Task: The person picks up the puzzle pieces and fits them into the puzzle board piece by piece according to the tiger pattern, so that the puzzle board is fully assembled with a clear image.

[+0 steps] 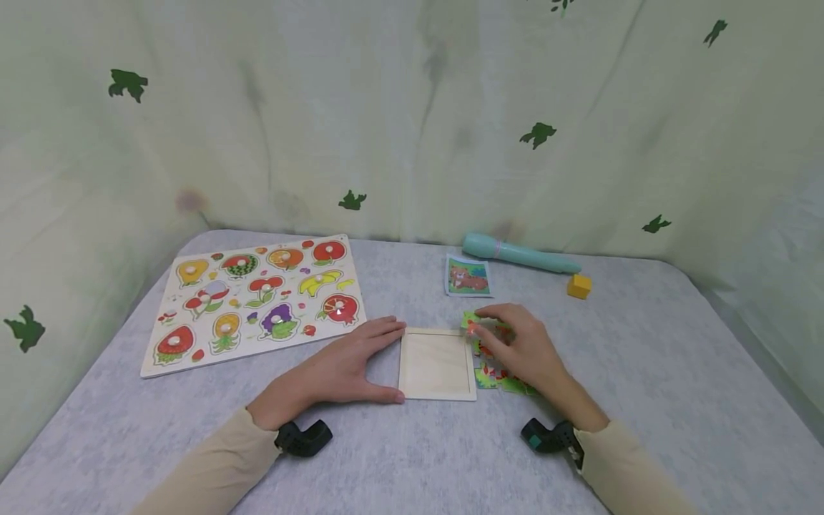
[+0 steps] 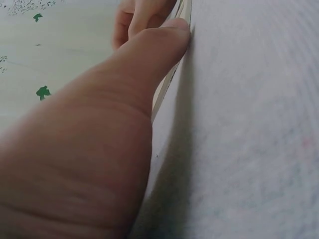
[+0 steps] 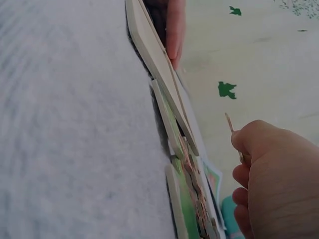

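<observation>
Fingertips and thumb of my left hand (image 1: 344,363) touch the left side of a shallow square wooden puzzle tray (image 1: 438,363). Its fingers are fairly straight, and in the left wrist view the thumb (image 2: 169,37) lies against the tray's edge. Between thumb and finger, my right hand (image 1: 524,350) pinches a thin puzzle piece (image 3: 229,123), held raised above the table near the tray's right side. Beneath that hand, several colourful puzzle pieces (image 1: 487,378) lie close together beside the tray, partly hidden by it. The tray's bottom shows bare wood.
A fruit puzzle board (image 1: 161,368) lies at the left. Behind the tray is a small picture card (image 1: 468,277) with a bear on it. A teal club-shaped stick (image 1: 524,256) and a yellow cube (image 1: 579,287) lie at the back right, before a patterned curtain (image 1: 412,107).
</observation>
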Demonstrator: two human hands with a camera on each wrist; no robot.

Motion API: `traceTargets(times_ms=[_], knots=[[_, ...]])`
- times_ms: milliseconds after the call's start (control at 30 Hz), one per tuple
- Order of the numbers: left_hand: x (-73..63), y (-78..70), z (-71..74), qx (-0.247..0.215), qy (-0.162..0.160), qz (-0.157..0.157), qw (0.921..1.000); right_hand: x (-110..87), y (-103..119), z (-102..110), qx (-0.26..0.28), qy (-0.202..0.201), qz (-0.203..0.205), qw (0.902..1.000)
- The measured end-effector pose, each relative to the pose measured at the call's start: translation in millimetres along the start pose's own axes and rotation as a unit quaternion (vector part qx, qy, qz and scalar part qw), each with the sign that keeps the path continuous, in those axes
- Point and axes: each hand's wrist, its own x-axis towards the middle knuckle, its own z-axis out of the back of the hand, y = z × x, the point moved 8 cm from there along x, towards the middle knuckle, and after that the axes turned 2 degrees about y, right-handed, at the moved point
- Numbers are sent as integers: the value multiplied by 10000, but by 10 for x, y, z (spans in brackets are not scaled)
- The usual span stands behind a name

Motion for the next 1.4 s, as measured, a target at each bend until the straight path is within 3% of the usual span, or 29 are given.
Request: traceTargets(times_ms=[367,767,1400], knots=[[13,23,-15,39,87,52,9999,18,182,-14,81,16,369,9993],[36,-5,-10,82,75,-83,9999,13,236,-57,204,68,354,9991],[-6,9,-13,33,54,-17,10000,150,339,-160,-230,414,131,9988]])
